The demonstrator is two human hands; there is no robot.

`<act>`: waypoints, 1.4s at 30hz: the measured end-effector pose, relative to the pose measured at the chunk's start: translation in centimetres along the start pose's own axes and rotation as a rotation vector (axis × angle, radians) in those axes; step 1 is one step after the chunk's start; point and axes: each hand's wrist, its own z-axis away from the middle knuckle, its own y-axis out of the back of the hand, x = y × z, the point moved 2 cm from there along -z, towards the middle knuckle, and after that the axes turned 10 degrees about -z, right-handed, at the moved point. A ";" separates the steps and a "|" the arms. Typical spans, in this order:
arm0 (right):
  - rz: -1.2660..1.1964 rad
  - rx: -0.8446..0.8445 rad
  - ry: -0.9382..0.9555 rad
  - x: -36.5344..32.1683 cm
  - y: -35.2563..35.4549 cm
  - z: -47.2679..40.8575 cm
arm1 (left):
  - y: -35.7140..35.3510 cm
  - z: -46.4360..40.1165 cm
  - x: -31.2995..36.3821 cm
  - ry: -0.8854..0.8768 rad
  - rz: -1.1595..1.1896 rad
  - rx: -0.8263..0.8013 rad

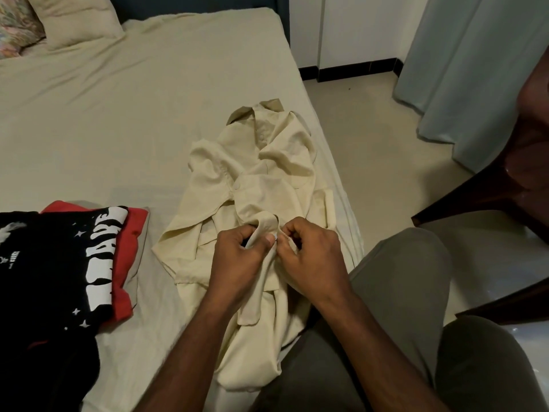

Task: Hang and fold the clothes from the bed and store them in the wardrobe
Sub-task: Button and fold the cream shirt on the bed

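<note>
Both hands (fingers curled) pinching cream shirt

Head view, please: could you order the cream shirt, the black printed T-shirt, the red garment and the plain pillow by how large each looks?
1. cream shirt, spread out.
2. black printed T-shirt, cropped by the frame edge.
3 and 4. plain pillow and red garment: unsure, since the pillow lies farther off and the red one is mostly covered.
</note>
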 end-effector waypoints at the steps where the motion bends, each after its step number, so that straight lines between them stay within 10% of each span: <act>1: -0.012 -0.004 -0.009 0.1 0.1 0.0 | 0.0 0.0 -0.1 0.004 -0.008 -0.004; 42: -0.526 -0.120 -0.293 0.6 1.3 -0.2 | -1.1 -1.1 -0.5 0.026 0.031 -0.021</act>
